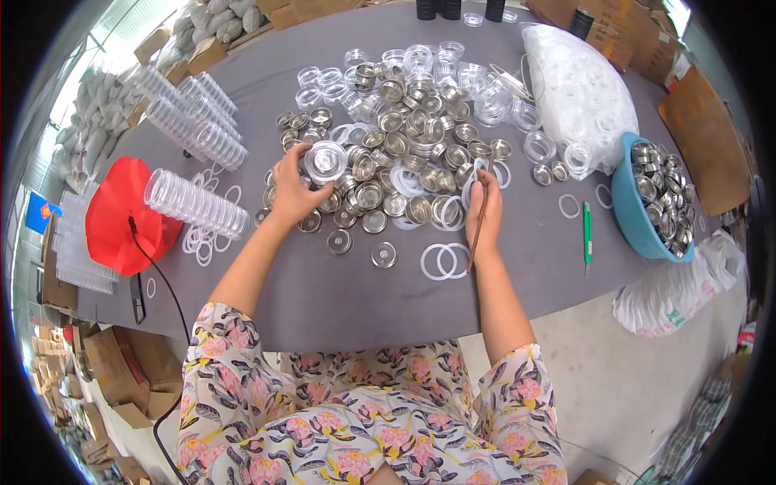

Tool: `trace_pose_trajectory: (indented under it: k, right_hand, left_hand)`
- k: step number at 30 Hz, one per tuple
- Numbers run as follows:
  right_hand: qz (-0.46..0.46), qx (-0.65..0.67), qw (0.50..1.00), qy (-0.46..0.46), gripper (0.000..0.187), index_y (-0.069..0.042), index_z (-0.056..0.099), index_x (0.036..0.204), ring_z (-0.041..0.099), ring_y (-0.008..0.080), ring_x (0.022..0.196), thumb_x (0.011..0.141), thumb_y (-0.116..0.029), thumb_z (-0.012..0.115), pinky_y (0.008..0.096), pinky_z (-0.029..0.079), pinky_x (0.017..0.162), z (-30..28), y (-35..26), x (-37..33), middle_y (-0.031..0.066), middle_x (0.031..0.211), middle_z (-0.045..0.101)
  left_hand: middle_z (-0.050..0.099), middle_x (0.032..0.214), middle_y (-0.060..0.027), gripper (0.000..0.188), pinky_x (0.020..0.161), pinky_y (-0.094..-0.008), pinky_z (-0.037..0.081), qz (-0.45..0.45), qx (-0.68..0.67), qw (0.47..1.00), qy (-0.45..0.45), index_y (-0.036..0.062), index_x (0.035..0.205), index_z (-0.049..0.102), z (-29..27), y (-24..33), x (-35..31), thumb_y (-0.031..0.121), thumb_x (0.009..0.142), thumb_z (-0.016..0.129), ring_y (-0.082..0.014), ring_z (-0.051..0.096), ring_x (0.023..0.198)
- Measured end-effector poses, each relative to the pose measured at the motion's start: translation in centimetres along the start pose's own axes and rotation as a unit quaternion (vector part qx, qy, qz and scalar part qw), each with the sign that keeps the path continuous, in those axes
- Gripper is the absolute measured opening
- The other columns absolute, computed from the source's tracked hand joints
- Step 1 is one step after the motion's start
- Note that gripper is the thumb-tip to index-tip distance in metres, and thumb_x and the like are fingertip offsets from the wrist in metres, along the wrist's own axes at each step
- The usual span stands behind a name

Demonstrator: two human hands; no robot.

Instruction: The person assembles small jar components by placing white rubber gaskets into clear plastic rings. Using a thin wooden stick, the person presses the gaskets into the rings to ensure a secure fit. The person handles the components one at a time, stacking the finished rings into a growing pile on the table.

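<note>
One clear round case [326,162], left of centre, pinched at its sides by left hand [293,187], likely to keep its face unobstructed. Right hand [487,214], right of centre, curled around thin brown stick [475,244], presumably for control. Metal caps [369,196] heaped mid-frame between hands, probably for easy reach.

Tabletop [347,303], plain grey; metal cups [396,144], silver, at twelve o'clock; rings [439,263], white, at four. Basin [626,212], blue, and pen [588,238], green, at three o'clock; faceted object [113,218], red, at nine. Garment [347,420], at six o'clock, white ground with pink flowers and dark leaves.
</note>
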State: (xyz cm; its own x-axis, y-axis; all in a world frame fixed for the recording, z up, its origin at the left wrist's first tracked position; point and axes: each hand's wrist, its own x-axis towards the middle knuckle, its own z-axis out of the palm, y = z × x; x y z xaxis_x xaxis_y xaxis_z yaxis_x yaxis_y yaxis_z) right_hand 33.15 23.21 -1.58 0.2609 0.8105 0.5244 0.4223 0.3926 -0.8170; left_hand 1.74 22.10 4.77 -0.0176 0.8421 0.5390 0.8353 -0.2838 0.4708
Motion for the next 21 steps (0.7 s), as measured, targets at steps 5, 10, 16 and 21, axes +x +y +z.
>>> trace_pose_trajectory:
  k: [5,10,16,21]
  right_hand:
    - [0.001,0.017,1.0,0.007,0.027,0.001,0.053,0.108,0.056,0.0345,0.095,0.09,-0.018,0.047,0.0395,0.043,0.084,-0.1,0.2,0.1,0.02,0.101,0.059]
    - [0.0,0.028,1.0,0.003,0.027,0.003,0.052,0.109,0.058,0.0309,0.094,0.092,-0.018,0.045,0.0369,0.044,0.082,0.0,0.3,-0.2,0.0201,0.102,0.059]
    - [0.022,0.033,0.999,-0.017,0.033,0.002,0.051,0.11,0.057,0.0271,0.096,0.093,-0.025,0.044,0.0339,0.043,0.084,-0.6,-0.4,-0.1,0.0182,0.104,0.059]
    - [0.038,0.039,0.998,-0.023,0.034,0.002,0.051,0.113,0.054,0.0254,0.103,0.094,-0.025,0.041,0.0333,0.04,0.089,-0.3,0.1,-0.1,0.0167,0.11,0.057]
  left_hand:
    - [0.051,0.11,-0.0111,0.065,0.093,-0.0378,0.035,0.002,-0.072,0.997,0.016,0.005,0.117,0.045,-2.6,1.9,-3.9,0.017,0.06,0.074,-0.0284,0.047,0.106]
    - [0.051,0.11,-0.0093,0.056,0.094,-0.034,0.035,-0.116,-0.201,0.972,-0.03,0.0016,0.114,0.047,-6.7,1.0,-10.9,0.015,0.066,0.071,-0.019,0.046,0.108]
    - [0.058,0.103,-0.0106,0.061,0.084,-0.0271,0.041,-0.385,-0.217,0.871,-0.213,-0.0063,0.117,0.05,-12.2,3.6,-11.8,0.041,0.08,0.059,-0.014,0.053,0.091]
    - [0.061,0.088,-0.0093,0.064,0.071,-0.029,0.044,-0.421,-0.152,0.815,-0.368,-0.0052,0.108,0.055,-9.4,1.8,-9.9,0.053,0.08,0.054,-0.0168,0.055,0.078]
